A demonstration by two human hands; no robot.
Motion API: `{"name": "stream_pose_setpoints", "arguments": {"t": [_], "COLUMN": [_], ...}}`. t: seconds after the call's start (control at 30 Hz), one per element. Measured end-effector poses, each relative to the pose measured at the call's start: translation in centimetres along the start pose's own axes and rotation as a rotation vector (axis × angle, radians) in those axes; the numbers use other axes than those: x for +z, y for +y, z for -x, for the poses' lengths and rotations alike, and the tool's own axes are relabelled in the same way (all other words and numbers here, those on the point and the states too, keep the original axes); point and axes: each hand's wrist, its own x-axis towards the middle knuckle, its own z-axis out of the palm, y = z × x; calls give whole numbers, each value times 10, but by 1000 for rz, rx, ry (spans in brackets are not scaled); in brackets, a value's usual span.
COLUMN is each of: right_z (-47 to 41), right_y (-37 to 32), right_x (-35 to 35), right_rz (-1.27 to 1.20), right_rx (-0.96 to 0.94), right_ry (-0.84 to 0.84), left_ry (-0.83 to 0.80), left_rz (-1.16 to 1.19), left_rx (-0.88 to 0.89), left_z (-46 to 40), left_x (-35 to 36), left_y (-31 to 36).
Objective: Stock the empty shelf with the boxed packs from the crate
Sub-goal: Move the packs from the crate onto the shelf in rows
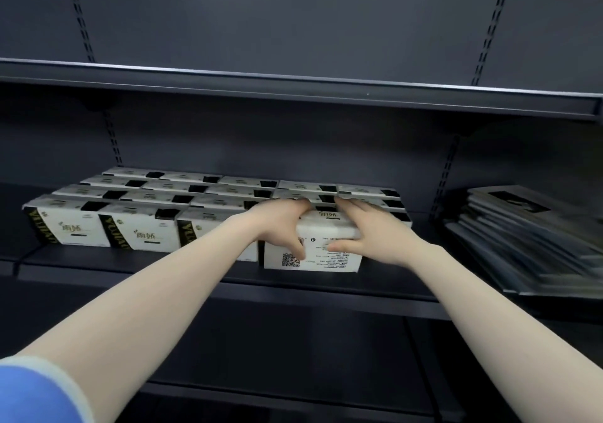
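White boxed pack (313, 253) sits clamped in my 2-handed grip, left hand (280, 223) and right hand (362, 230) curled round it at the shelf (326, 287) front edge, where I judge a skewed push could jam neighbouring packs (143, 226) left of it.

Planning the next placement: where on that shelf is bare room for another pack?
Bare shelf lies between the pack held in both hands, left hand and right hand, and the dark flat stack at right. A narrow front strip runs before the row of packs. Left of that row looks bare too. The middle is crowded, packs side by side.
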Motion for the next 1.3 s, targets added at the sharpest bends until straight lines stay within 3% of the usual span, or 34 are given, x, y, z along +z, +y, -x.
{"name": "stream_pose_setpoints", "arguments": {"t": [0.23,0.43,0.57,0.73,1.07,1.3], "right_z": [14,13,16,25,53,86], "right_y": [42,75,102,124,134,103], "right_x": [-13,-19,-19,-6,71,123], "right_rz": [-56,-176,-149,-143,163,-136], "right_rx": [-12,37,68,130,-1,361], "right_ry": [-21,-89,-107,-90,459,670], "left_ry": [25,-16,47,74,115,173], "left_rz": [94,280,379,240,-23,-63], "left_rx": [54,55,-35,-154,-272,-277], "left_z": [-27,-42,-44,-57,-75,-79], "left_x": [12,21,20,47,77,85], "left_y": [45,46,27,-2,-7,-11]}}
